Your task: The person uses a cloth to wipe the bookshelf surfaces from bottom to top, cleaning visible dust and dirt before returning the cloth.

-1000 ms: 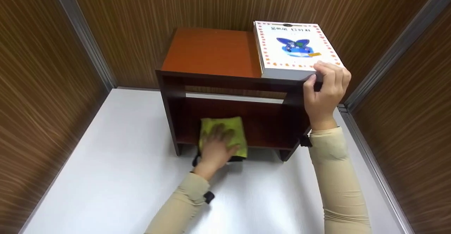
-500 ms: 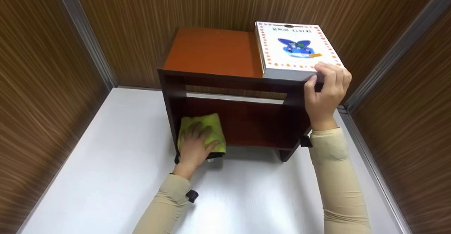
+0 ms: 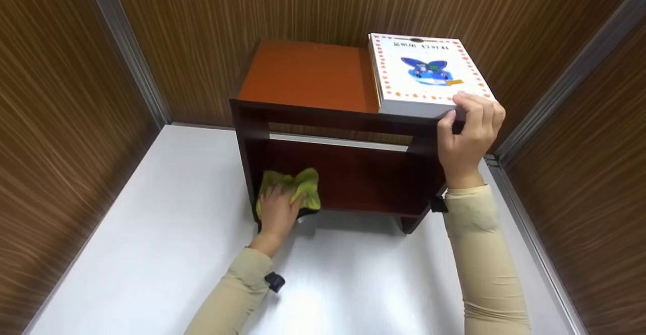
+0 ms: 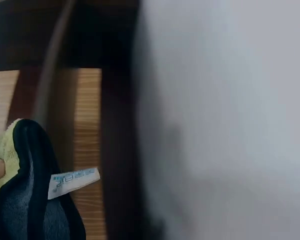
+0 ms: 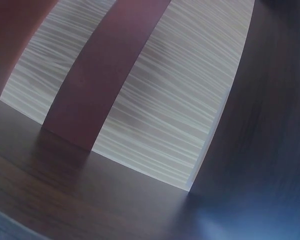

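Note:
My left hand (image 3: pixel 276 211) grips a yellow-green cleaning cloth (image 3: pixel 308 189) at the left end of the small shelf's lower board (image 3: pixel 363 178). The cloth is bunched under the fingers. In the left wrist view its dark grey underside (image 4: pixel 15 205), black border and white label show, with fingertips at the left edge. At the top right, my right hand (image 3: pixel 469 135) holds the front right corner of a stack of white picture books (image 3: pixel 429 67), beside the shelf's front edge. Its fingers curl over the corner and the thumb is in front. The right wrist view shows only the shelf's inside (image 5: pixel 105 75).
The dark-brown shelf (image 3: pixel 308 77) has a reddish top and stands on a white surface (image 3: pixel 151 234). Wood-grain panels (image 3: pixel 202 12) enclose it at the back and both sides, with metal strips (image 3: pixel 126 57) in the corners.
My left hand has slid the cloth leftwards along the lower board to the shelf's left side. The cloth, flat before, is now bunched. The right hand keeps its place on the books.

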`<state>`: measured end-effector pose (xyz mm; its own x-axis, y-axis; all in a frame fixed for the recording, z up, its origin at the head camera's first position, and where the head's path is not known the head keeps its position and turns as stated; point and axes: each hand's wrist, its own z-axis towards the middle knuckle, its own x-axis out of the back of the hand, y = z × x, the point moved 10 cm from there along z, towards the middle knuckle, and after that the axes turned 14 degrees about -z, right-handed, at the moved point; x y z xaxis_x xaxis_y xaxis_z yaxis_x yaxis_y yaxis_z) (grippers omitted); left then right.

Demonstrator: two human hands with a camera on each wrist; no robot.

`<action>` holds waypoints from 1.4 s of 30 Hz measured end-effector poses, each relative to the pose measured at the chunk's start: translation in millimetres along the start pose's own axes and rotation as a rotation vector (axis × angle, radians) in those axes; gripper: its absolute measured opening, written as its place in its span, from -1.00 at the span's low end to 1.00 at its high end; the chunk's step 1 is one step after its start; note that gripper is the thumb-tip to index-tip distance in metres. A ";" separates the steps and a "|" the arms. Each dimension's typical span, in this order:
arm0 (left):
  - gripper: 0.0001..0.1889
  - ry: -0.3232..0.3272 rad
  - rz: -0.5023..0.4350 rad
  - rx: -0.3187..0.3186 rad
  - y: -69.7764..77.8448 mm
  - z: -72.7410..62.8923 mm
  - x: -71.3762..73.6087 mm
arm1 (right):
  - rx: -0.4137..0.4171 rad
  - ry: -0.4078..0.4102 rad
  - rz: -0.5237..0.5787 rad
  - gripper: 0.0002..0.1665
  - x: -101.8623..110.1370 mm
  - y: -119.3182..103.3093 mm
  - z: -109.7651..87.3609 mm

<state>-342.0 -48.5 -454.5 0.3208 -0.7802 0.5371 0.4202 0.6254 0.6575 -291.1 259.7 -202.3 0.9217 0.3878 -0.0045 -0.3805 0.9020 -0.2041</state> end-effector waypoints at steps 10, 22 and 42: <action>-0.70 0.271 0.024 -0.314 64.4 82.0 30.0 | 0.007 -0.024 -0.016 -0.75 -5.3 12.7 -4.8; -0.47 0.112 0.258 -0.015 5.8 155.6 -11.6 | 0.021 -0.019 -0.016 -0.76 -3.6 10.5 -6.2; -0.27 -0.230 0.463 0.169 16.2 161.7 -82.4 | 0.025 -0.020 0.013 -0.79 6.3 -14.4 5.6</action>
<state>-498.9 28.3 -402.7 0.2382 -0.4106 0.8802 0.1309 0.9116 0.3898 -280.2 250.3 -193.9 0.9152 0.4028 0.0127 -0.3942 0.9013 -0.1795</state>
